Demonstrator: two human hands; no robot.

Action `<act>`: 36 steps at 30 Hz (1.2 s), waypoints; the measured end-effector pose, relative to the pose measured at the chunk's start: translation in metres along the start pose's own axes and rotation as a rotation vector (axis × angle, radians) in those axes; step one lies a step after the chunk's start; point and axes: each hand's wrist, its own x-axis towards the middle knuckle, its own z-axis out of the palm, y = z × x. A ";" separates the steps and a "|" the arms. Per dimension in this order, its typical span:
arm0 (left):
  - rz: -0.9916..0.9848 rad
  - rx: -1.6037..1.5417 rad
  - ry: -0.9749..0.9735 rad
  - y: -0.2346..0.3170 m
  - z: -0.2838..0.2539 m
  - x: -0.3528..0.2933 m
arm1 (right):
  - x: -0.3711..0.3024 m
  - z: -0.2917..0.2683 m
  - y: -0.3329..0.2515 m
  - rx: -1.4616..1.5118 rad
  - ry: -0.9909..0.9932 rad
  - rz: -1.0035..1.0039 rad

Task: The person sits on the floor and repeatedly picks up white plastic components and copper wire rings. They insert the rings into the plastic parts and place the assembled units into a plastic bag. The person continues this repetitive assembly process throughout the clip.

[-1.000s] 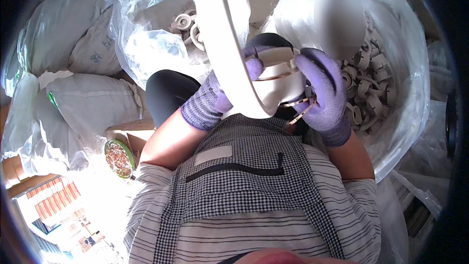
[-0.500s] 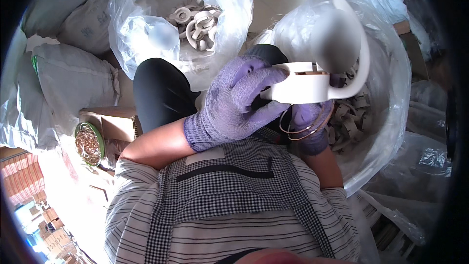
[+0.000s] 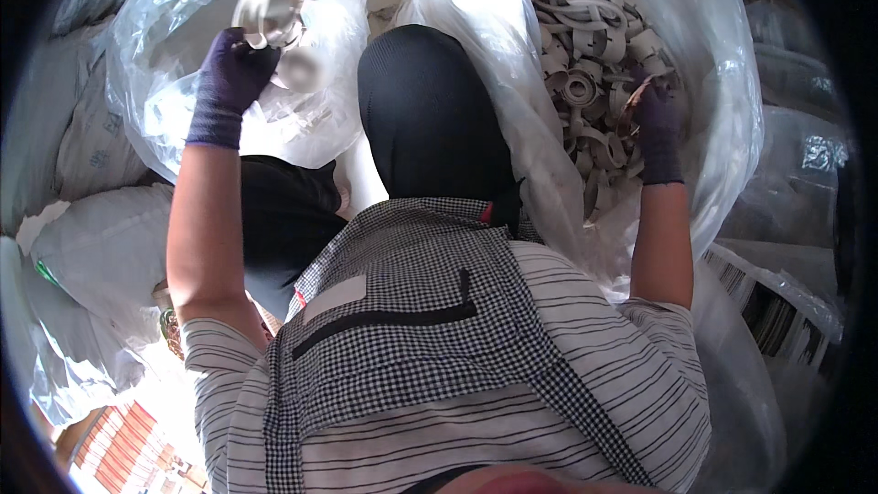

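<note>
My left hand (image 3: pixel 233 82), in a purple knit glove, is closed on a white plastic part with a curved handle (image 3: pixel 263 14), slightly blurred. It holds the part over the opening of the left clear plastic bag (image 3: pixel 137 96). My right hand (image 3: pixel 657 123), gloved alike, reaches into the right clear plastic bag (image 3: pixel 722 142), its fingers closed around thin copper-coloured wire rings (image 3: pixel 638 99). Its fingertips lie against the heap of white plastic parts (image 3: pixel 585 87) there; whether they also grip one is hidden.
Stuffed pale sacks (image 3: pixel 101 252) lean at my left. A dark-clad knee (image 3: pixel 434 110) stands between the two bags. Clear plastic sheeting (image 3: pixel 796 183) lies beyond the right bag. At lower left is a red-striped surface (image 3: pixel 119 444).
My hands have parted. My left hand carried the handled white part from the middle to the left bag, while my right hand moved right into the right bag with the rings. The view shifted right.
</note>
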 end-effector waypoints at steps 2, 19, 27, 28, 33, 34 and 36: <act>-0.455 -0.617 0.038 -0.053 -0.016 0.009 | 0.022 -0.021 0.074 -0.452 -0.172 -0.208; -0.658 -1.094 0.088 0.075 0.041 -0.027 | -0.042 0.047 0.097 -0.670 -0.530 0.008; -0.628 -0.593 -0.008 0.136 0.078 -0.046 | -0.044 -0.015 -0.022 -0.265 -0.173 -0.261; -0.551 -0.470 -0.010 0.150 0.086 -0.046 | -0.076 -0.005 -0.079 -0.174 -0.216 -0.219; 0.222 -0.069 0.156 0.238 0.096 -0.045 | -0.191 0.030 -0.190 0.095 -0.443 -0.243; 0.280 -0.073 0.161 0.255 0.098 -0.042 | -0.203 0.035 -0.186 0.126 -0.535 -0.258; 0.320 -0.009 0.148 0.270 0.100 -0.042 | -0.226 0.067 -0.197 0.017 -0.684 -0.314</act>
